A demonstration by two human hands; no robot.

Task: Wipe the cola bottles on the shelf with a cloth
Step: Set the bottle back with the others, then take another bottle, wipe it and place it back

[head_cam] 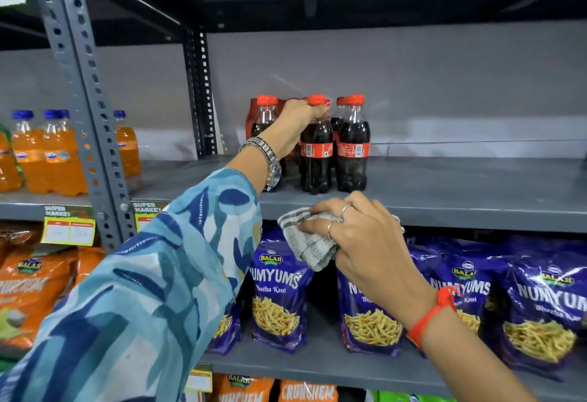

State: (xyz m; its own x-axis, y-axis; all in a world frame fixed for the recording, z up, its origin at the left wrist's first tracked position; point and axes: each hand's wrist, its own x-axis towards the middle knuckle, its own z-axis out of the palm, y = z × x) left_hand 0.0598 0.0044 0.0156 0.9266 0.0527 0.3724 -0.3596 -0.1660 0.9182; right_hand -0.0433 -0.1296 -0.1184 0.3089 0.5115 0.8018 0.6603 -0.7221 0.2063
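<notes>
Several small cola bottles with red caps stand in a cluster on the grey shelf [444,198]. My left hand [300,120] reaches over them and grips the neck of the front middle cola bottle [316,160], which stands upright on the shelf. Another cola bottle [352,153] stands right beside it, and one more [265,118] shows behind my wrist. My right hand [359,233] hangs at the shelf's front edge, below the bottles, holding a bunched grey-and-white striped cloth [309,239].
Orange soda bottles [47,153] with blue caps fill the shelf section to the left, past a perforated grey upright [85,109]. Purple snack bags [276,293] line the shelf below, orange bags [28,287] at lower left. Price tags [68,231] hang on the shelf edge.
</notes>
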